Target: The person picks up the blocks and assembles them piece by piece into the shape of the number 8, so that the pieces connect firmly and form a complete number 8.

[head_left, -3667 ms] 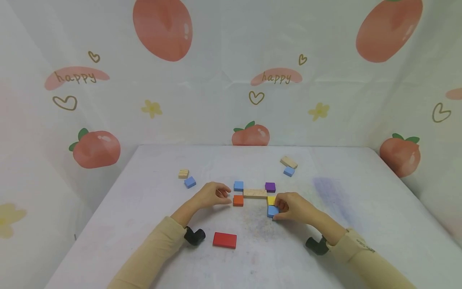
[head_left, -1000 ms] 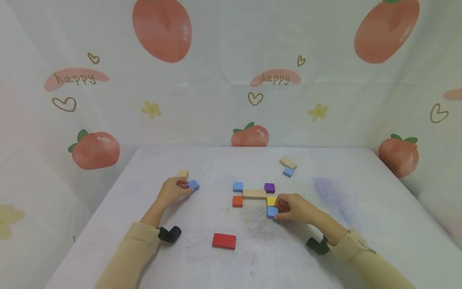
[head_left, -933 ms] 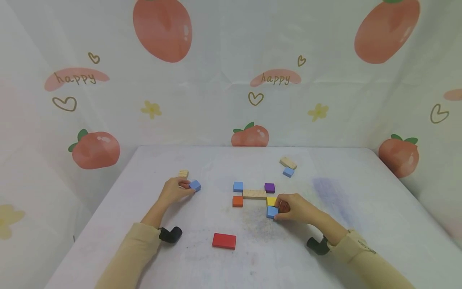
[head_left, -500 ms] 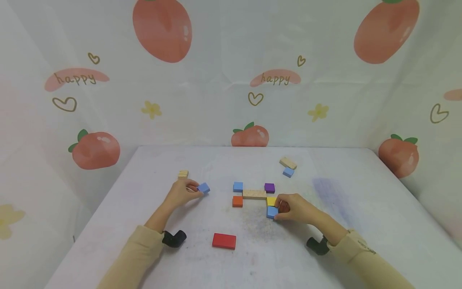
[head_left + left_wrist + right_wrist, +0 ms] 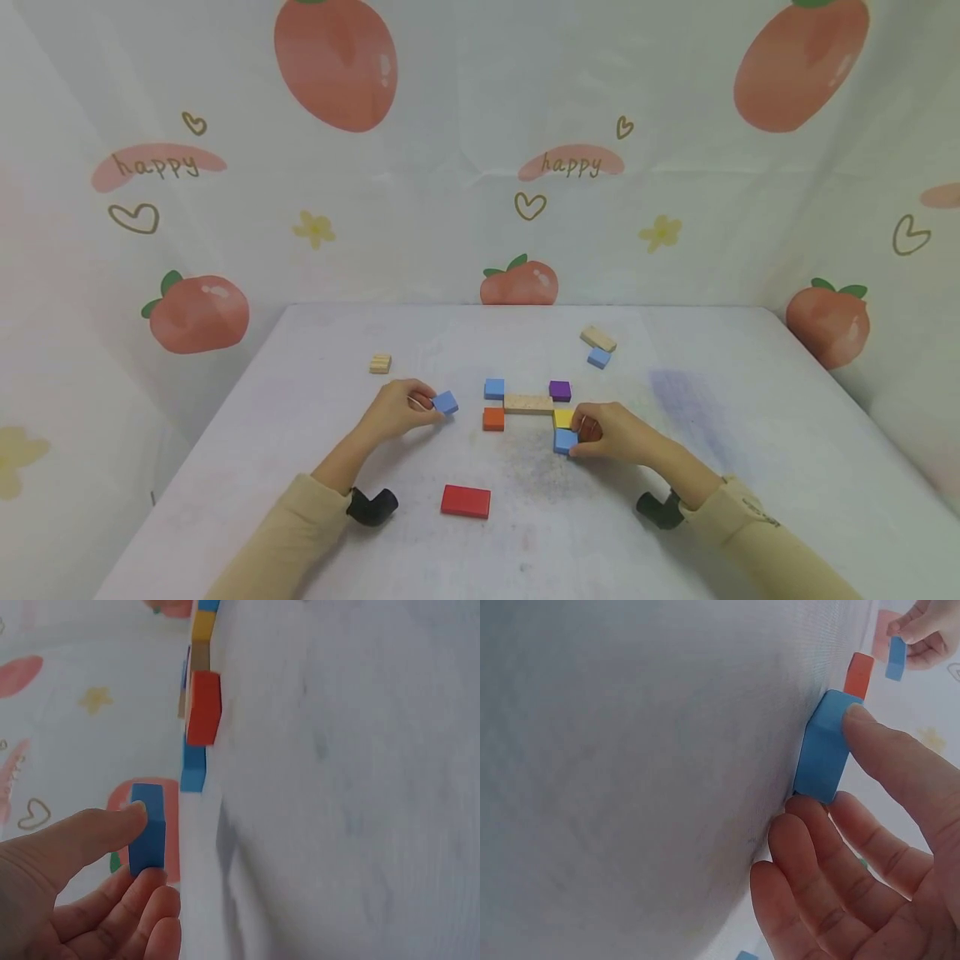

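Observation:
My left hand [image 5: 395, 411] pinches a small blue block [image 5: 446, 403] between thumb and fingers; the left wrist view shows this block [image 5: 148, 829] raised off the table. Just to its right lies a flat arrangement: a plain wooden plank [image 5: 528, 405] with a blue block [image 5: 494, 388] and an orange-red block [image 5: 493, 419] at its left end. At its right end are a purple block [image 5: 560, 390] and a yellow block [image 5: 562, 417], partly covered by fingers. My right hand [image 5: 615, 433] holds another blue block [image 5: 566, 442] on the table, against the yellow one's near side.
A red rectangular block [image 5: 466, 502] lies nearer the front. Back left sits a ridged wooden block [image 5: 380, 363]. At the back right, a wooden plank [image 5: 598, 338] touches a blue block [image 5: 599, 357]. A printed cloth [image 5: 420, 250] hangs behind the table.
My left hand, empty near the arrangement at first, went left, took the blue block beside the ridged wooden one, and has carried it back rightward. My right hand has stayed in place.

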### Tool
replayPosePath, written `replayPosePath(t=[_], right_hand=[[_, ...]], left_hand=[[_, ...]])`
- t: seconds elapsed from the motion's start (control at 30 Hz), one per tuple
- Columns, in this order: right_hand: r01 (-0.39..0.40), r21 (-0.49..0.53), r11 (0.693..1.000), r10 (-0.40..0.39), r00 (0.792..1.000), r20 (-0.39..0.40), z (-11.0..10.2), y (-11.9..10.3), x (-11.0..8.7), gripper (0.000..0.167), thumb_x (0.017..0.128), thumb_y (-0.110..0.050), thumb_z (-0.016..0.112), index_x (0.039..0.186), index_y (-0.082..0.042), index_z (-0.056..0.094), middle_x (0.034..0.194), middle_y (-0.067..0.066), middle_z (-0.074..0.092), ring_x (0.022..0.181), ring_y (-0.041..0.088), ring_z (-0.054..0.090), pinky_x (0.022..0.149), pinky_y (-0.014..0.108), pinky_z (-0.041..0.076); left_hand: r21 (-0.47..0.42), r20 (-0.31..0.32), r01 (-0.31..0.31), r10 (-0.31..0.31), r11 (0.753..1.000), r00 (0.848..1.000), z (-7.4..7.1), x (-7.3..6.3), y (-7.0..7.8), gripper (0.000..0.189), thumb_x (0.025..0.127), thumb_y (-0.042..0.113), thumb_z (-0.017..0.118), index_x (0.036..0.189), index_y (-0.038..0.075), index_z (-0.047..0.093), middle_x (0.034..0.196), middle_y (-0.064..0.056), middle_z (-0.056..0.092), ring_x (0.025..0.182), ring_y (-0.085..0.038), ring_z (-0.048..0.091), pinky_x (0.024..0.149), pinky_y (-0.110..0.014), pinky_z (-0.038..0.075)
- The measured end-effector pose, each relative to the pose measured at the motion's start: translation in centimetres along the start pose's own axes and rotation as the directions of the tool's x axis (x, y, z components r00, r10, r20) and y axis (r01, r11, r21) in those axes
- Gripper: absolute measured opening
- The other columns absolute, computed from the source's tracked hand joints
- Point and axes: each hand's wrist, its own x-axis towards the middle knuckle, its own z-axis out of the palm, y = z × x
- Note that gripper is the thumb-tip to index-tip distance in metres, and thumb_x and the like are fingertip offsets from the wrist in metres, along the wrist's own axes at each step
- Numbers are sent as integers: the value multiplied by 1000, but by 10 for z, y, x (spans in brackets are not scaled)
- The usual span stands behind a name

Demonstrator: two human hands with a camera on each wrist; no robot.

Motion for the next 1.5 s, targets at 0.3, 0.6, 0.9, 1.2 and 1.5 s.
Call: replayPosePath(t=[0.3, 0.6, 0.9, 1.2, 1.5], right_hand=[[-2, 3, 1000, 2, 1000, -2, 0, 0, -1, 27, 77, -23, 75, 90, -8, 58, 77, -3, 60, 70, 3, 51, 64, 18, 46], [-25, 6, 1000, 25, 1000, 7, 1, -3, -2, 27, 77, -23, 76, 91, -8, 58, 79, -3, 61, 71, 5, 52, 64, 18, 46], [-28, 10, 1000, 28, 1000, 4, 1, -3, -1, 27, 76, -22, 76, 91, -8, 57, 79, -2, 60, 72, 6, 51, 64, 18, 46], [-35, 15, 999, 35, 999, 11, 1, -4, -1, 27, 76, -22, 76, 91, -8, 57, 79, -2, 60, 72, 7, 52, 64, 17, 46], [0, -7, 1000, 0, 1000, 2, -1, -2, -1, 25, 77, -20, 75, 90, -7, 58, 79, -2, 61, 71, 3, 53, 65, 17, 47]], left_hand=[[9, 52, -8, 7, 1000, 999, 15, -5, 20, 29, 74, 14, 77, 98, 2, 65, 83, -4, 64, 74, -12, 56, 65, -23, 49], [4, 145, -73, 72, 997, 987, 30, -9, 30, 28, 74, 14, 78, 95, 2, 64, 81, -3, 62, 72, -10, 54, 65, -20, 48], [21, 199, -119, 113, 993, 973, 39, -11, 36, 28, 73, 15, 78, 94, 2, 64, 80, -2, 62, 71, -9, 54, 63, -18, 47], [28, 223, -134, 124, 991, 967, 48, -10, 41, 28, 72, 14, 79, 92, 1, 64, 78, -2, 63, 70, -8, 54, 62, -17, 45], [67, 221, -135, 118, 989, 968, 53, -8, 41, 27, 71, 16, 80, 90, 3, 65, 73, 0, 62, 67, -8, 52, 59, -17, 43]])
